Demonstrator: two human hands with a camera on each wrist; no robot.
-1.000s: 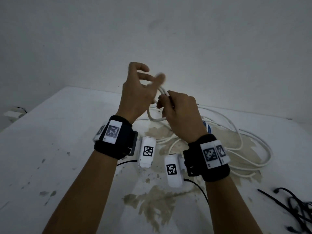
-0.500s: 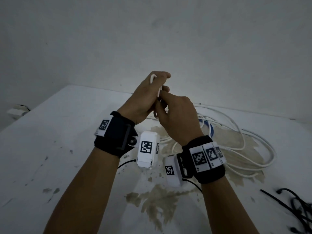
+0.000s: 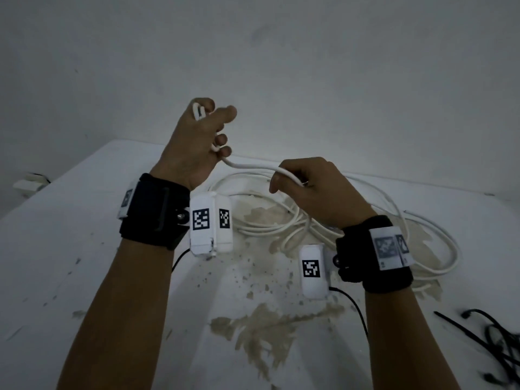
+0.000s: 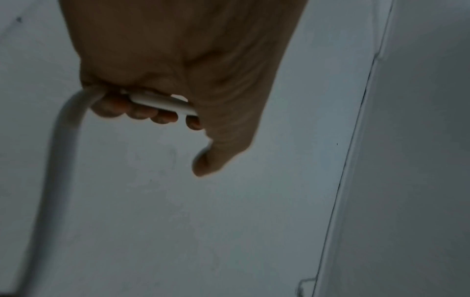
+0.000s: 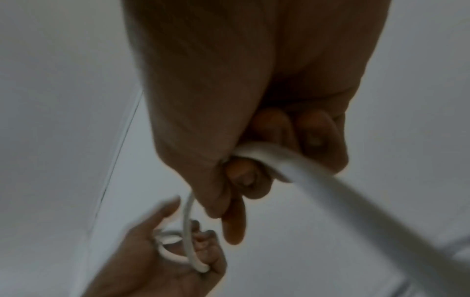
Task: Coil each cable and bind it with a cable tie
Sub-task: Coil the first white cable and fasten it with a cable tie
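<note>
While left hand (image 3: 194, 142) grips small coil, fingers curled round loops, right hand (image 3: 315, 190) pinches white cable (image 3: 253, 166) stretched between; rest heaped on table (image 3: 84, 226). Risk: hard tug pops loops; heap may snag.

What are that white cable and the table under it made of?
White cable: seemingly a smooth rubbery plastic jacket; it bends in soft curves and looks matte. Table: a hard top coated white, perhaps painted; the coating has flaked, baring tan patches. The material beneath is unclear.
</note>
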